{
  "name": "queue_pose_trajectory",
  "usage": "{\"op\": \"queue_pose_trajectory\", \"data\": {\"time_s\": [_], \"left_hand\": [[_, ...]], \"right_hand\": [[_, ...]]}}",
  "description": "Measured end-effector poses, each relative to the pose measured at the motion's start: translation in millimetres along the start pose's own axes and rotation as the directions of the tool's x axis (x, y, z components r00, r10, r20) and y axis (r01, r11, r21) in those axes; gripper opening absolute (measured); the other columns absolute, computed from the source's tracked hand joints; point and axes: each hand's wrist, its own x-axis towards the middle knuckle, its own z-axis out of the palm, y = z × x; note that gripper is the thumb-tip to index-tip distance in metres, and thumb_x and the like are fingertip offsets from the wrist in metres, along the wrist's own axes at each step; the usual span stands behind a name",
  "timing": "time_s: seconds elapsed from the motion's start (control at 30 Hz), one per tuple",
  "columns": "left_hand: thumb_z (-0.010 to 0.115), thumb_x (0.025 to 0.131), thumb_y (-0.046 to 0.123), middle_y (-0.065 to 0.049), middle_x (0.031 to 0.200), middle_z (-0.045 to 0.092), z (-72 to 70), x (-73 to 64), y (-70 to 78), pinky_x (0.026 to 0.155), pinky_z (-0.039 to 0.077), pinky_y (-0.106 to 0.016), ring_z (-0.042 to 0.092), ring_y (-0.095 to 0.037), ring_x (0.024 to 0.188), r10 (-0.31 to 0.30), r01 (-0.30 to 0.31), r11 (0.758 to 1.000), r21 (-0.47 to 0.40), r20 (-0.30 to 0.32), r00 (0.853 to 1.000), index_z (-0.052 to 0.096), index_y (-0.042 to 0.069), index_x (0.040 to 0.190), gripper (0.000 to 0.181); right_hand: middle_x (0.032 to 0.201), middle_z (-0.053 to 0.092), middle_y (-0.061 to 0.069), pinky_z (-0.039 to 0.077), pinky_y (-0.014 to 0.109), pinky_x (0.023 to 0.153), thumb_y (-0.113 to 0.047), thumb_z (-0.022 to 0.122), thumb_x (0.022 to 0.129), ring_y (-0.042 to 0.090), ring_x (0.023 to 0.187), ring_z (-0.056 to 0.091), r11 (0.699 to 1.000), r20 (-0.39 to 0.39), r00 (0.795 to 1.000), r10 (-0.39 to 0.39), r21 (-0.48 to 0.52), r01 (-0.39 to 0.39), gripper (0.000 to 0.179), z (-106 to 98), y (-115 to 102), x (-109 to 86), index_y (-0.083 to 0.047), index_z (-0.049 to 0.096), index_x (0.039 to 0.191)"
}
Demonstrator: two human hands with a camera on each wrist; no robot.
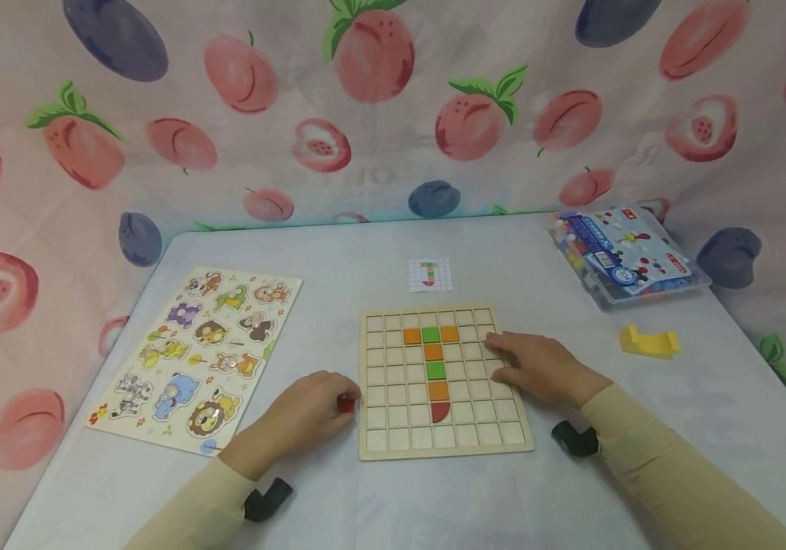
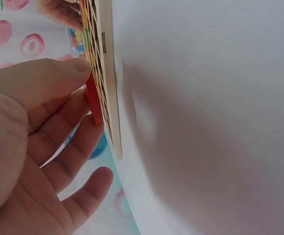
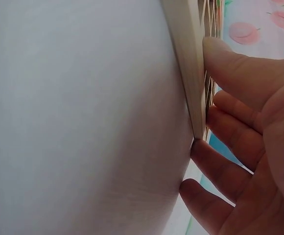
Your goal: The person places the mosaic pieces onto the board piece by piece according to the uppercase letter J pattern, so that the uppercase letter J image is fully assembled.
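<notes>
A wooden grid board (image 1: 406,439) lies in front of me. Orange and green square tiles form a T on it, and a red quarter-round tile (image 1: 440,412) sits at the foot of the stem. At the board's left edge my left hand (image 1: 306,409) pinches a red tile (image 2: 94,100) between thumb and fingers; most of that tile's face is hidden in the head view. My right hand (image 1: 544,367) rests on the board's right edge with relaxed fingers, its thumb (image 3: 230,66) at the wooden rim. Behind the board lies a small pattern card (image 1: 441,275) with a similar coloured figure.
An animal puzzle board (image 1: 179,344) lies on the left of the white table. At the back right is a clear plastic box (image 1: 629,256) with a printed sheet and colourful pieces. A yellow holder (image 1: 649,343) stands nearer, right of my right hand.
</notes>
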Motion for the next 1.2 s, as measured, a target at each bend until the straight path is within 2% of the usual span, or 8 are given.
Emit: {"op": "queue_pose_trajectory", "data": {"time_s": [0.1,0.2,0.57,1.2], "left_hand": [[0.081,0.081,0.011,0.004,0.088,0.066,0.4,2.6,2.4,0.072,0.051,-0.029,0.056,-0.01,0.08,0.03,-0.031,1.0,-0.002,-0.013,0.999,0.072,0.009,0.1,0.022],[0.082,0.082,0.014,0.004,0.089,0.066,0.6,5.4,5.4,0.072,0.051,-0.028,0.055,-0.009,0.08,0.034,-0.034,0.999,-0.009,-0.013,0.999,0.072,0.009,0.101,0.022],[0.08,0.085,0.016,0.003,0.091,0.066,-0.6,14.7,16.8,0.075,0.052,-0.029,0.056,-0.011,0.082,0.03,-0.028,0.999,-0.029,0.04,0.999,0.072,0.008,0.104,0.022],[0.076,0.087,0.011,0.002,0.089,0.065,8.5,32.4,31.2,0.076,0.051,-0.027,0.055,-0.013,0.082,0.1,-0.092,0.992,-0.081,0.098,0.99,0.073,0.006,0.105,0.019]], "right_hand": [[0.148,0.049,0.017,0.033,0.056,0.11,-0.023,0.072,0.093,0.04,0.137,0.041,1.0,0.003,1.0,0.007,-0.003,-0.007,0.06,0,0,-0.1,-0.002,0.05,0.145],[0.148,0.049,0.017,0.033,0.056,0.11,-0.023,0.072,0.093,0.04,0.138,0.041,1.0,0.003,1.0,0.009,-0.007,-0.009,0.06,0,0,-0.3,-0.003,0.05,0.146],[0.147,0.05,0.018,0.034,0.056,0.11,-0.025,0.071,0.094,0.04,0.137,0.043,0.999,-0.005,1.0,-0.025,-0.025,0.025,0.058,-2,1,0.2,-0.002,0.052,0.144],[0.147,0.049,0.019,0.034,0.056,0.11,-0.024,0.071,0.094,0.041,0.137,0.042,0.999,0.001,1.0,-0.028,-0.02,0.028,0.059,-1,2,0.5,-0.002,0.051,0.145]]}}
